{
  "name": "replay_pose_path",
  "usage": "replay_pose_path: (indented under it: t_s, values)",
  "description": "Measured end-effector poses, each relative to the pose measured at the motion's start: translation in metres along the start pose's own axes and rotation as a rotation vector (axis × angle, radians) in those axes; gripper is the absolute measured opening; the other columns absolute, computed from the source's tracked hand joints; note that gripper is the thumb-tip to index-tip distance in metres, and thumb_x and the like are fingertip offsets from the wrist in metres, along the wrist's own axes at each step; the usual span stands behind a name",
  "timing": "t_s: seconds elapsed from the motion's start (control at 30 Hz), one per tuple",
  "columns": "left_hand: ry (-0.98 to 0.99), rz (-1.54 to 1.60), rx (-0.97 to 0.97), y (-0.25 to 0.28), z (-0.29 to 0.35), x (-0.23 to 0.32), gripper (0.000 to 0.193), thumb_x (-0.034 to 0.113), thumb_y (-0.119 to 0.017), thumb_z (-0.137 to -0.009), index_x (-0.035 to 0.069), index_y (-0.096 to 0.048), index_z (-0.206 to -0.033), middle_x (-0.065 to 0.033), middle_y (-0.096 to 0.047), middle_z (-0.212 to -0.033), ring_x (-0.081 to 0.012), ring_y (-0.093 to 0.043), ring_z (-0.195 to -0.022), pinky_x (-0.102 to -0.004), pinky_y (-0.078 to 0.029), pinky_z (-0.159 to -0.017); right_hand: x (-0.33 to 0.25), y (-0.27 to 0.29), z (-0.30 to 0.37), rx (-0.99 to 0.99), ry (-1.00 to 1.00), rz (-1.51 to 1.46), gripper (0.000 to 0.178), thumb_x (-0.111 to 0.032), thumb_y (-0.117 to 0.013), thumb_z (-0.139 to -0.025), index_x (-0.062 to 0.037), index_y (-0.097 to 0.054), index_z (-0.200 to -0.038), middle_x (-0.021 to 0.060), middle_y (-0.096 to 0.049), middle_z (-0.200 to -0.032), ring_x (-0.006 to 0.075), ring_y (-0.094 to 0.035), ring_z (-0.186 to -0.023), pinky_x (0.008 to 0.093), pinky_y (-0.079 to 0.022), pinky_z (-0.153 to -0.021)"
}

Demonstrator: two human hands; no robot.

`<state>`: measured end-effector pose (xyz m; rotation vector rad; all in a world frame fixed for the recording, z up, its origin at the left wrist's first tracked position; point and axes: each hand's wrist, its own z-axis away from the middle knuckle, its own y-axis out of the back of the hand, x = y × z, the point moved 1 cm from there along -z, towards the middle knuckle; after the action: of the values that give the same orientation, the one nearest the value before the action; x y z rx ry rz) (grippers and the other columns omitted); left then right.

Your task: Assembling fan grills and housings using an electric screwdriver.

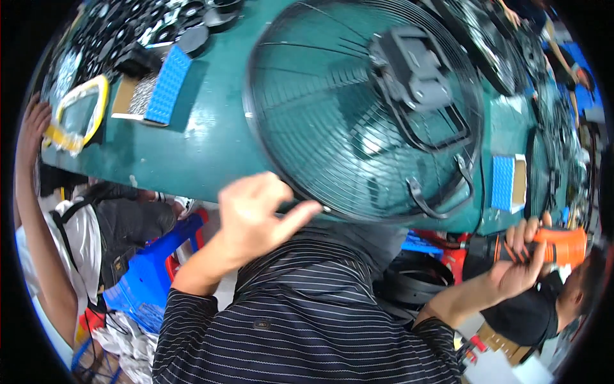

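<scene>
A large round black wire fan guard (307,137) lies on the green table in front of me, with a black motor housing (416,67) and a curved handle (441,208) on it. My left hand (252,208) is at the near rim, somewhat blurred. Its fingers are curled in and its thumb points along the rim towards a small shiny fastener (327,209); whatever the fingers enclose is hidden. Off to the right, below the table edge, my right hand (518,259) grips an orange and black power drill (559,248), its nose pointing left.
An open blue box of small metal parts (169,86) sits left of the guard; another blue box (510,184) stands right. Black parts (153,32) crowd the far left. A co-worker's hand (35,125) touches a yellow ring (96,115). Blue stool (153,275) at left.
</scene>
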<state>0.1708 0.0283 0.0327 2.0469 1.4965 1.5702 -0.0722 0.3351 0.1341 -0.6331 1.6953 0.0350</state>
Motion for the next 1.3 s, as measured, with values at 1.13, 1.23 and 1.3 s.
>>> replay_pose_path:
  t_s: [1.13,1.23,1.3]
  values:
    - [0.051,0.653,-0.664,0.009,-0.268,0.170,0.035,0.016,-0.064,-0.093,0.000,-0.058,-0.124,0.0003,-0.056,-0.071,-0.0062,-0.049,-0.061,-0.0217,-0.038,-0.057,0.107,0.044,-0.035,0.260,0.197,1.860,0.049,-0.034,-0.076,-0.079,-0.0034,-0.056,-0.112,0.0117,-0.055,-0.098,0.0305,-0.058,-0.096,0.0412,-0.052,-0.074]
    - [0.049,0.662,-0.670,0.016,-0.284,0.174,0.032,0.015,-0.063,-0.093,-0.001,-0.060,-0.122,-0.0003,-0.058,-0.072,-0.0061,-0.049,-0.060,-0.0218,-0.039,-0.057,0.107,0.041,-0.033,0.274,0.183,1.872,0.049,-0.032,-0.073,-0.081,-0.0020,-0.055,-0.115,0.0131,-0.055,-0.099,0.0321,-0.058,-0.097,0.0425,-0.051,-0.075]
    - [0.060,0.660,-0.649,0.018,-0.292,0.173,0.032,0.013,-0.063,-0.093,-0.002,-0.059,-0.121,-0.0011,-0.059,-0.073,-0.0062,-0.050,-0.060,-0.0219,-0.040,-0.057,0.107,0.039,-0.032,0.270,0.214,1.879,0.047,-0.031,-0.072,-0.083,-0.0012,-0.056,-0.115,0.0149,-0.056,-0.099,0.0344,-0.058,-0.095,0.0433,-0.051,-0.076]
